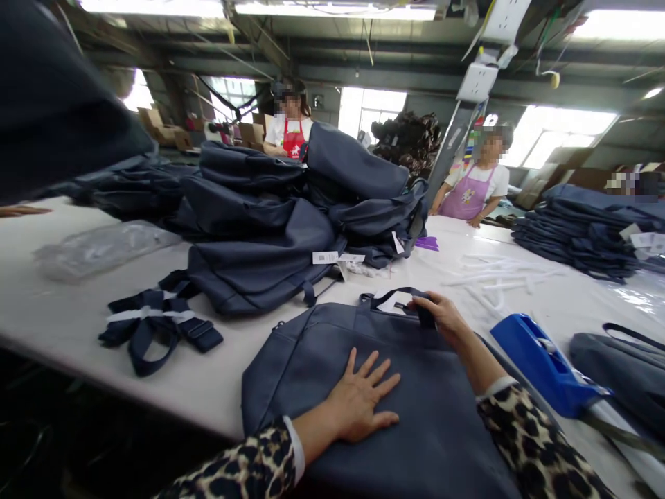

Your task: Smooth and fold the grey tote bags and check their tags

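Observation:
A dark navy bag (415,395) lies flat on the table edge in front of me, its short handle at the far end. My left hand (361,398) rests palm down on the bag with its fingers spread. At the top of the bag, my right hand (441,315) has its fingers closed around the handle (427,315). A white tag or paper (393,303) shows beside the handle. Left of the bag sits a bundle of navy straps (156,322) bound with a white band.
Navy bags (260,270) are heaped beyond, with white tags. A blue tape dispenser (545,364) stands to the right, near another bag (623,374). Clear plastic (107,246) lies left; white strips (499,274) lie right. Two people in aprons stand across the table (462,249).

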{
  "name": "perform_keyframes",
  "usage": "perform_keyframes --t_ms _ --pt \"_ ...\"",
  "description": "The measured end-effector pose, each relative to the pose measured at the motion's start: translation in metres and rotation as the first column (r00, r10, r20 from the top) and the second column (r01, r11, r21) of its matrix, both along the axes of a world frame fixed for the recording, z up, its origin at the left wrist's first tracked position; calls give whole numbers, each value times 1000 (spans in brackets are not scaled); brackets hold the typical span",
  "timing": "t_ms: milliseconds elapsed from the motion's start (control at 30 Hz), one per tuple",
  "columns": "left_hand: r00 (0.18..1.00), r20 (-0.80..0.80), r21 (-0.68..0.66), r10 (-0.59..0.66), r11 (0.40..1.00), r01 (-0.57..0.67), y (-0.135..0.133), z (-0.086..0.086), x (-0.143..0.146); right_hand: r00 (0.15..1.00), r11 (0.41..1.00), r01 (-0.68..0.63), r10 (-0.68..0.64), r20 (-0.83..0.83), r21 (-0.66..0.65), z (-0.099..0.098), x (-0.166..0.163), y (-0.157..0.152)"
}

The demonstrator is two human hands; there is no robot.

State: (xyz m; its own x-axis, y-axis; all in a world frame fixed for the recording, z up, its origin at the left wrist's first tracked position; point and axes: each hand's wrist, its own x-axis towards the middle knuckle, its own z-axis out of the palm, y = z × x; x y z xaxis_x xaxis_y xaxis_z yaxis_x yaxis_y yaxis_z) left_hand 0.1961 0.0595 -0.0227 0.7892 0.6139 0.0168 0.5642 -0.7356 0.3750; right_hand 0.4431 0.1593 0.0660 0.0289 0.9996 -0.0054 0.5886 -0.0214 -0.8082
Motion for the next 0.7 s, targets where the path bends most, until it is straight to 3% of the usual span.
perform_keyframes --t_ms 100,200,300,400,467,567,633,700 --pt "999 39 22 2 1000 -3 1 -5 -1 985 985 -166 164 -52 -44 14 5 -47" --pt "995 102 23 12 1000 -14 2 -10 -1 933 947 -302 316 170 -106 -3 18 -95" --pt "989 147 13 21 1000 -23 2 -11 -2 841 965 -256 247 480 -49 -39 20 -121" --pt "982 182 5 41 999 -42 1 -11 -2 820 981 -196 163 549 1 -59 5 -121" --pt "978 199 -5 60 998 -60 1 -11 -2 874 977 -210 173 455 32 -54 -8 -113" --pt "973 216 -19 83 997 -80 1 -11 -2 993 979 -116 109 52 169 -26 -16 -93" --pt "971 225 -24 82 997 -79 2 -11 -2 968 972 59 -1 -250 225 0 -14 -75" --pt "970 230 -29 83 997 -78 2 -11 -3 892 962 174 -63 -448 211 25 -12 -59"
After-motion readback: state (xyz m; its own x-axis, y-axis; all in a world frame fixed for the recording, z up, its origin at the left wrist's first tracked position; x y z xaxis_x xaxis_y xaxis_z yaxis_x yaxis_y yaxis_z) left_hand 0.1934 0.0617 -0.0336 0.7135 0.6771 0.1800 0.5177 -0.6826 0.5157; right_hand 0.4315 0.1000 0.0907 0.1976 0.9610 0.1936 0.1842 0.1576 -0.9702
